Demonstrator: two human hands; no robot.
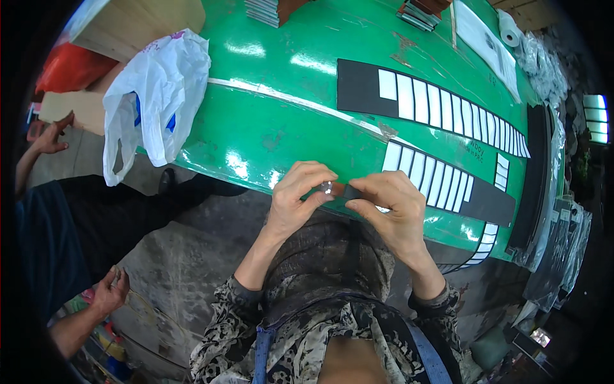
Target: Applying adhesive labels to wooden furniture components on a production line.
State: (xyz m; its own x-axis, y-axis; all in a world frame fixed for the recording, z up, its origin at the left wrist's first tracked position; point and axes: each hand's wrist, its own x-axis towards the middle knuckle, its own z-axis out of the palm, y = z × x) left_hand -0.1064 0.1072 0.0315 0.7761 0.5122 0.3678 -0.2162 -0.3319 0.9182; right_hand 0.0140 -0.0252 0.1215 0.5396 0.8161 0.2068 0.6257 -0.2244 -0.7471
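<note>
Over the table's near edge, my left hand (295,195) pinches a small shiny piece (327,187) between thumb and fingertips. My right hand (395,205), close beside it, grips a small dark flat piece (351,192) the same way. The two pieces are nearly together; whether they touch I cannot tell. Just beyond my right hand lies a black strip (489,206) bearing a row of white rectangular pieces. A second such black strip (366,86) lies farther back. Smaller white-piece strips (502,171) are to the right, and one hangs at the table edge.
The green table (268,137) carries a white plastic bag (160,96) at the left, beside a wooden box (137,25). Stacked flat pieces (263,11) stand at the back. Long black strips (534,173) and plastic-wrapped goods (563,237) line the right. Another person (77,237) stands at the left.
</note>
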